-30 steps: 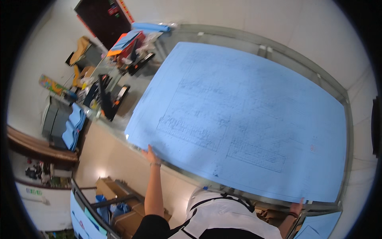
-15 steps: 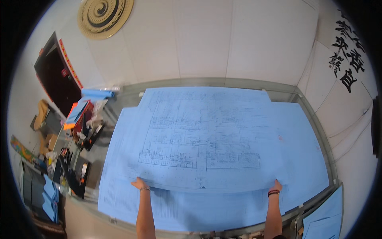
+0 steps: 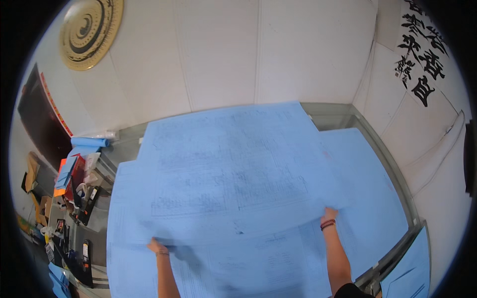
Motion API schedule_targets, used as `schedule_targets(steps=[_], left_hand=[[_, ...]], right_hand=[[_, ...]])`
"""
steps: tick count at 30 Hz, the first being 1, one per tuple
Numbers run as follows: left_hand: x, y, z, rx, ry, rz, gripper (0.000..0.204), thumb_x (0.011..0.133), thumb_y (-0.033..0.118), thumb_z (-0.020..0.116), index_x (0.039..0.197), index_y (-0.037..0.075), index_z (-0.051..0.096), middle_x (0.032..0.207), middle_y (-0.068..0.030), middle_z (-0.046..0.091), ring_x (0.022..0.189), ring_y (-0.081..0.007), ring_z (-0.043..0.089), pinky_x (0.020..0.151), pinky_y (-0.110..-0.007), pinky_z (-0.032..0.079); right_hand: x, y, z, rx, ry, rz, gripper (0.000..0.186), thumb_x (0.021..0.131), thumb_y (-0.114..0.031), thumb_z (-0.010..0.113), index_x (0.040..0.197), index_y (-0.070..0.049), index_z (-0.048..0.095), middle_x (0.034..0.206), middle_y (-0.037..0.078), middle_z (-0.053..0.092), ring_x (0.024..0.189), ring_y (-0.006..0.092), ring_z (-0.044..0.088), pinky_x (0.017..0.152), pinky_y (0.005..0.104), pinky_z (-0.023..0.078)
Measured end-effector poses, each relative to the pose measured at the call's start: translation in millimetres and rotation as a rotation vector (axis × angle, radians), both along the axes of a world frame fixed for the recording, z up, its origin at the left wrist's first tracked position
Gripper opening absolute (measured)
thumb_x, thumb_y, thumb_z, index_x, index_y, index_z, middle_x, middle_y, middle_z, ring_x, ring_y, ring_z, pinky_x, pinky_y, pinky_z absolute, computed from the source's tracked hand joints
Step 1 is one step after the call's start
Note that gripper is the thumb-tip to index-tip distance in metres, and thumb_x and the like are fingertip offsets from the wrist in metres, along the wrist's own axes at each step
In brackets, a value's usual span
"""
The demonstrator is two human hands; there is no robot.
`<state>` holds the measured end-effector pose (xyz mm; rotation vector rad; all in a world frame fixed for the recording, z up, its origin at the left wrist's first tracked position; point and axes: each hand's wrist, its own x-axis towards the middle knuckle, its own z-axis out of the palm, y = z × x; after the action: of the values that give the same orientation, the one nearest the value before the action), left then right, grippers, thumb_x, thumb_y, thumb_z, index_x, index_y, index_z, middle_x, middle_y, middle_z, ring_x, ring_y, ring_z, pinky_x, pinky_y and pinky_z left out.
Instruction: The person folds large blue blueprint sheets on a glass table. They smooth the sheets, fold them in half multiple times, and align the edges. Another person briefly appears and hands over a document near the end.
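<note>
A large blue drawing sheet [image 3: 231,164] with fine dark plan lines spreads over the table, its print smeared by motion. Gripping its near edge at the left is my left hand [image 3: 158,246], fingers closed on the paper. My right hand [image 3: 329,215] pinches the same edge farther right. Between the hands that edge is lifted and bowed, casting shadows below. Other wide blue sheets [image 3: 370,174] lie underneath, showing to the left, to the right and in front. The held sheet's far edge reaches the back of the table, by the wall.
The glass table [image 3: 325,109] shows its rim at the back and right. At left are a blue paper roll [image 3: 89,142], a red box [image 3: 78,171] and long black tools [image 3: 87,256] resembling staplers. More blue sheets [image 3: 410,270] stand at lower right.
My view has shifted, so the wall and table clutter sit farther left. Both hands still grip the sheet; it has slid back toward the wall and now lies askew, its right side farther away.
</note>
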<state>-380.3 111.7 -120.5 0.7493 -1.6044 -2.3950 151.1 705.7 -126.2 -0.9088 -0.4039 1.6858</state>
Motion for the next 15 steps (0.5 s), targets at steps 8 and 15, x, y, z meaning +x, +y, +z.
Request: schedule_targets(steps=[8,15], left_hand=[[-121,-157,-17,-0.257,0.068,-0.123,0.044,0.083,0.009,0.057,0.124,0.001,0.044,0.108,-0.0157,0.057,0.098,-0.0278,0.055,0.081,-0.045,0.049],[-164,-199,4,-0.459,0.01,-0.495,0.047,0.082,0.004,0.056,0.129,0.006,0.052,0.095,-0.0062,0.06,0.077,-0.013,0.053,0.067,-0.032,0.048]], right_hand=[[24,59,39,0.1,-0.635,-0.459,0.079,0.075,0.008,0.063,0.142,-0.008,0.024,0.131,0.014,0.045,0.111,0.0257,0.049,0.096,0.0392,0.04],[118,121,75,0.137,-1.282,0.197,0.04,0.079,-0.014,0.066,0.118,-0.008,0.062,0.103,0.007,0.066,0.096,0.0206,0.06,0.078,0.0391,0.05]])
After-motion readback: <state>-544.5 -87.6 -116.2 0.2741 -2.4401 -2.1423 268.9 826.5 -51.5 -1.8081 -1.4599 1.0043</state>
